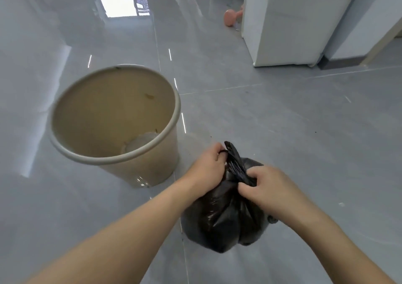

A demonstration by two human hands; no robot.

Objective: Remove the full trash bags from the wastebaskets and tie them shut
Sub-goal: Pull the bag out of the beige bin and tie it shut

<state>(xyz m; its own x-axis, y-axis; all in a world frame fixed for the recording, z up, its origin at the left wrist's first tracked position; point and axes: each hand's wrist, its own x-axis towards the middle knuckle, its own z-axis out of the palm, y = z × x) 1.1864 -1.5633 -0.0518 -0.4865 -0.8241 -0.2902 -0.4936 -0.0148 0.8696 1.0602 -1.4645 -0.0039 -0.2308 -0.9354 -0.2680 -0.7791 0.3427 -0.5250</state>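
**Head view: both hands gripping the neck of the black trash bag**

Head view shows my left hand (210,166) and my right hand (264,185) both closed on the gathered top of the black trash bag (221,218). My left hand grips the upper end of the twisted neck, fingers curled around it, with a short tuft of plastic standing up just above my knuckles. My right hand pinches the neck lower down, thumb and fingers curled onto the bunched plastic, close beside my left hand. Whether a knot is formed under my fingers cannot be determined.

The bag is out of the wastebasket. Its bulging body hangs below my hands, over the grey tiled floor (304,131); whether its base touches the floor cannot be determined.

The beige wastebasket (167,153) stands on the floor to the left of the bag, near it but not touching. No liner is fitted; a pale scrap lies at the bottom and small stains mark the inner wall.

Farther off, at upper right, a white appliance (289,22) stands on the floor, with a pink object (231,18) just beside it.
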